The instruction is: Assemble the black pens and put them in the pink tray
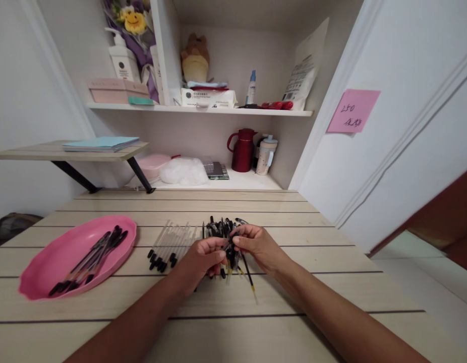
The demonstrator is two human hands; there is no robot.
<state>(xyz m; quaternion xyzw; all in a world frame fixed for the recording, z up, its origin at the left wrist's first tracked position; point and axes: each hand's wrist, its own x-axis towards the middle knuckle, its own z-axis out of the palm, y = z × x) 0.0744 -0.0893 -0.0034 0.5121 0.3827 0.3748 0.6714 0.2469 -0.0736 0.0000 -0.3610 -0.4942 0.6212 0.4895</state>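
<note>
My left hand (203,258) and my right hand (256,245) meet over the middle of the wooden table (233,307). Both are closed in a pinch around a black pen part (230,247), held just above a heap of black pen caps and refills (223,229). A thin refill with a yellowish tip (249,278) lies under my right hand. Left of my hands lies a row of clear pen barrels with black ends (169,247). A pink oval tray (59,257) at the left holds several assembled black pens (93,259).
A raised wooden shelf (67,150) with a blue folder stands at the back left. The alcove behind holds a red jug (241,149), a cup (267,155), a plastic bag (184,171) and a pink box. A pink sticky note (352,111) hangs on the right wall.
</note>
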